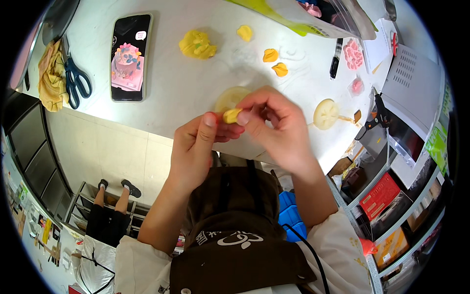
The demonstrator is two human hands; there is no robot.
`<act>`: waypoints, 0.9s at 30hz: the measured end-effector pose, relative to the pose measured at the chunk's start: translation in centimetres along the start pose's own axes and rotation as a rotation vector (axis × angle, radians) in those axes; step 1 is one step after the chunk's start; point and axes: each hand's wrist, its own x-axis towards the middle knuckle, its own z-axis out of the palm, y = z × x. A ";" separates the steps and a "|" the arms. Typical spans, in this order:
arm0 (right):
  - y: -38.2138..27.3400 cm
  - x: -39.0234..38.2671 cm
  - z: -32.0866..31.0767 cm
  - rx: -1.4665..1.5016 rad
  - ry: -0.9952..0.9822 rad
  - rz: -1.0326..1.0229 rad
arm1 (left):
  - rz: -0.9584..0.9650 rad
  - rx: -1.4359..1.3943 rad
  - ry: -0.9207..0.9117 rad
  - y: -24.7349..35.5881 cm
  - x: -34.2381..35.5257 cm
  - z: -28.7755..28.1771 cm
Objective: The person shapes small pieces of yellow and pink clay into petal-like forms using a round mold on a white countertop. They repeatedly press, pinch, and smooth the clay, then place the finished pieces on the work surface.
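Between my two hands, just over the table's near edge, is a small yellow piece of fondant-like paste (232,116). My left hand (195,142) supports it on its fingers, thumb raised. The thumb and fingertips of my right hand (279,130) pinch its other side. Behind my fingers, partly hidden, lies a pale yellow round mould (230,96). Farther back sits a crumpled lump of yellow paste (197,44). To its right are three thin petals: a yellow petal (244,33), a deeper yellow petal (270,55) and another petal (280,69).
A phone (114,59) showing a pink flower cake lies left, past it scissors (76,83) and a yellow cloth (52,78). Rightward are a second round mould (326,114), a black marker (336,59), a pink mould (353,54) and a glue gun (379,115). Another person stands lower left.
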 end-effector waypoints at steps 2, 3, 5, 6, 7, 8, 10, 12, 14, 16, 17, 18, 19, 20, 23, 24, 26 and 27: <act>0.1 1.6 -1.0 0.073 0.104 0.011 | 0.004 0.056 0.061 0.1 0.2 0.0; 0.1 3.1 -2.2 0.030 0.156 -0.006 | 0.005 0.085 0.091 0.3 0.3 0.0; -0.4 6.1 -4.1 -0.173 0.269 -0.116 | 0.055 0.199 0.123 0.1 0.7 -0.5; -0.7 7.2 -4.5 -0.224 0.278 -0.129 | 0.080 0.261 0.139 -0.1 0.9 -0.9; -0.9 8.2 -4.7 -0.271 0.285 -0.142 | 0.084 0.270 0.168 -0.1 1.0 -1.3; -1.2 8.8 -4.8 -0.319 0.292 -0.155 | 0.088 0.279 0.196 0.0 1.1 -1.7; -1.3 9.6 -5.0 -0.419 0.227 -0.090 | 0.101 0.260 0.256 -0.2 1.2 -2.2; -1.1 9.8 -5.0 -0.488 0.217 -0.062 | 0.132 0.262 0.270 -0.2 1.4 -2.6; -0.9 9.7 -4.7 -0.530 0.263 -0.070 | 0.178 0.302 0.280 -0.4 1.5 -2.8; -1.2 8.9 -4.6 -0.589 0.329 -0.121 | 0.241 0.385 0.296 -0.8 1.7 -3.3; -1.3 8.2 -4.6 -0.619 0.362 -0.147 | 0.305 0.445 0.297 -1.3 1.9 -3.6; -1.3 7.4 -4.7 -0.615 0.398 -0.141 | 0.367 0.504 0.295 -1.9 2.1 -3.8; -1.0 6.6 -4.9 -0.609 0.430 -0.137 | 0.431 0.564 0.297 -2.3 2.3 -4.1; -0.6 5.9 -5.2 -0.604 0.462 -0.133 | 0.482 0.643 0.292 -2.4 2.3 -4.2; 0.1 4.1 -6.0 -0.699 0.431 -0.138 | 0.622 0.832 0.285 -2.7 2.5 -4.2; 0.0 3.8 -6.0 -0.718 0.412 -0.151 | 0.664 0.863 0.289 -2.8 2.6 -4.2; -0.1 3.5 -5.9 -0.756 0.371 -0.176 | 0.744 0.912 0.306 -3.5 2.9 -4.3; -0.1 3.5 -5.9 -0.785 0.372 -0.184 | 0.765 0.934 0.304 -3.7 3.0 -4.3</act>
